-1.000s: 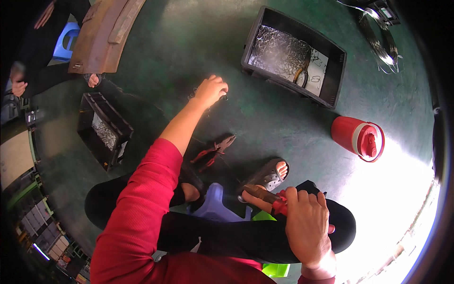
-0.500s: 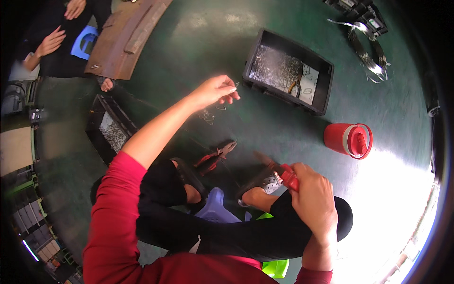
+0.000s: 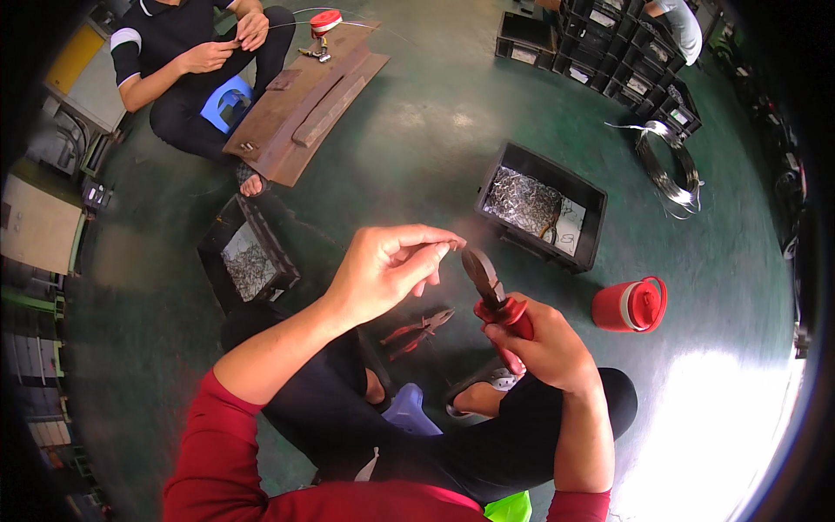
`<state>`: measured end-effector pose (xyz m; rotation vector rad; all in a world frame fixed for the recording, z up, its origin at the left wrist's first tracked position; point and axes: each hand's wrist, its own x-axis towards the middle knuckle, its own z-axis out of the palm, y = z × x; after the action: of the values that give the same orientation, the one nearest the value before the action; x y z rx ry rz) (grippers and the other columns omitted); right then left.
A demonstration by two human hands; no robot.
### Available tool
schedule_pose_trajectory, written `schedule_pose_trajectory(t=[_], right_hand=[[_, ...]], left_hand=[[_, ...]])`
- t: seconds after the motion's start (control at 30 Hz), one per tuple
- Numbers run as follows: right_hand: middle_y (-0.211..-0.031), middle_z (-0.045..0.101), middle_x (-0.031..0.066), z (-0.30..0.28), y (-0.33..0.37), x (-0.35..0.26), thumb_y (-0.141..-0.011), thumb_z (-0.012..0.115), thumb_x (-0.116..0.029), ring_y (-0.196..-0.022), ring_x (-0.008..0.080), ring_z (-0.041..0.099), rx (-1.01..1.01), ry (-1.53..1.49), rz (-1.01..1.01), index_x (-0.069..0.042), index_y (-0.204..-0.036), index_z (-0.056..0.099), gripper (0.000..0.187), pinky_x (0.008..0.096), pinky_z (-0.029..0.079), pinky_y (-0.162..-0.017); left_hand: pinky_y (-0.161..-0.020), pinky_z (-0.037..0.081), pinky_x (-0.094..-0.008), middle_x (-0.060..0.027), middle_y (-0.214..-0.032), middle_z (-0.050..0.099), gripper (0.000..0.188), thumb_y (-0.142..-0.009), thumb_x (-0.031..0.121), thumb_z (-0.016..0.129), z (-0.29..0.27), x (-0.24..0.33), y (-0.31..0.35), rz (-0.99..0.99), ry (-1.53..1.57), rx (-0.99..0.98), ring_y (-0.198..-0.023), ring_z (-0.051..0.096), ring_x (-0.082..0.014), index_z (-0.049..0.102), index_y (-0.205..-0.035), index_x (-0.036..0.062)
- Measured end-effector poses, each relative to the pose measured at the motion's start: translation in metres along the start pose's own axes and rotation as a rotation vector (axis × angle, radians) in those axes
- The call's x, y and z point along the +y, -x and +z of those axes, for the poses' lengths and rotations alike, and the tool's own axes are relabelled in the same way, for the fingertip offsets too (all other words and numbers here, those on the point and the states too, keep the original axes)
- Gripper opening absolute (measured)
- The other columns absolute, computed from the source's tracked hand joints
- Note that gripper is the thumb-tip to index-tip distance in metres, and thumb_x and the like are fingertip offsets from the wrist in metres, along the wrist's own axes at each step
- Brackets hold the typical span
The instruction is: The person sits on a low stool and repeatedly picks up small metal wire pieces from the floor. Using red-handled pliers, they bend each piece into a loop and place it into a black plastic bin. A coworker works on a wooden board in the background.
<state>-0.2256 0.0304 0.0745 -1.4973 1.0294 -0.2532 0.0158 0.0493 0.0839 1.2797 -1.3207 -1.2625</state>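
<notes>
Pliers [image 3: 494,294]: prolly hefty, stiff; handles [image 3: 510,319] seemed comfiest
Right hand [image 3: 555,350]: clutched those
Left hand [image 3: 383,268]: near pliers' tip, couldn't tell grip

Looks like a workshop from the rectangular black plastic crate [image 3: 557,181] of silvery metal pieces [image 3: 522,196], the round silver wire coil [image 3: 647,158] to its right and the long brown table [image 3: 263,137] to its left.

To your right you have a red, white-banded cylindrical jug [image 3: 622,308]; ahead, stacked black plastic crates [image 3: 591,45]; leftward, a blue plastic stool [image 3: 217,103] beside a long brown bench [image 3: 283,117] (a red-and-white tub [image 3: 325,19] shows at its far end).
</notes>
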Motion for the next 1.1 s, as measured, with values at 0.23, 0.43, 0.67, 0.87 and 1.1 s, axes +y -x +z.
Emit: schedule_pose_trajectory(t=[0.23, 0.43, 0.67, 0.87, 1.1], right_hand=[[-0.08, 0.065, 0.0102, 0.012, -0.003, -0.007, -0.088, 0.068, -0.018, -0.072, 0.0178, 0.06, -0.044, 0.058, 0.039, -0.005, -0.111, 0.063, 0.027, 0.0328, 0.048, -0.07], [-0.069, 0.055, -0.0014, 0.019, -0.005, -0.007, -0.093, 0.063, -0.007, -0.056, 0.0049, 0.047, -0.059, 0.003, -0.043, 0.0, -0.111, 0.06, 0.02, 0.0241, 0.038, -0.051], [-0.071, 0.057, -0.0009, 0.017, -0.004, -0.008, -0.092, 0.064, -0.008, -0.057, 0.0054, 0.048, -0.051, 0.021, -0.024, 0.0, -0.11, 0.06, 0.02, 0.024, 0.039, -0.052], [-0.076, 0.058, -0.0003, 0.017, -0.004, -0.004, -0.09, 0.067, -0.009, -0.063, 0.0065, 0.051, -0.066, -0.007, 0.024, 0.0, -0.109, 0.06, 0.022, 0.0242, 0.041, -0.056], [-0.084, 0.063, 0.005, 0.02, -0.005, 0.001, -0.082, 0.075, -0.01, -0.076, 0.0117, 0.059, 0.019, 0.07, -0.058, 0.0, -0.104, 0.06, 0.029, 0.0276, 0.048, -0.071]], left_hand=[[-0.052, 0.043, -0.0198, -0.0005, -0.071, 0.061, 0.021, -0.098, 0.008, 0.055, -0.005, -0.009, 0.016, 0.006, 0.018, 0.033, -0.059, 0.053, -0.0044, 0.069, -0.111, -0.0007], [-0.052, 0.041, -0.0193, -0.0001, -0.067, 0.06, 0.021, -0.098, 0.01, 0.055, -0.007, -0.01, 0.018, -0.018, 0.024, 0.021, -0.057, 0.051, -0.0034, 0.069, -0.111, 0.0008], [-0.051, 0.04, -0.0192, 0.0004, -0.066, 0.059, 0.022, -0.099, 0.01, 0.054, -0.007, -0.012, 0.016, -0.043, 0.091, -0.01, -0.056, 0.049, -0.0032, 0.068, -0.112, 0.0006], [-0.052, 0.04, -0.0194, 0.0012, -0.066, 0.057, 0.022, -0.1, 0.011, 0.053, -0.006, -0.012, 0.015, -0.062, 0.111, -0.038, -0.056, 0.049, -0.0034, 0.068, -0.113, 0.0014], [-0.053, 0.04, -0.0204, 0.0003, -0.064, 0.054, 0.026, -0.101, 0.011, 0.048, -0.007, -0.007, 0.014, 0.02, 0.012, -0.157, -0.055, 0.047, -0.0036, 0.066, -0.119, 0.0043]])
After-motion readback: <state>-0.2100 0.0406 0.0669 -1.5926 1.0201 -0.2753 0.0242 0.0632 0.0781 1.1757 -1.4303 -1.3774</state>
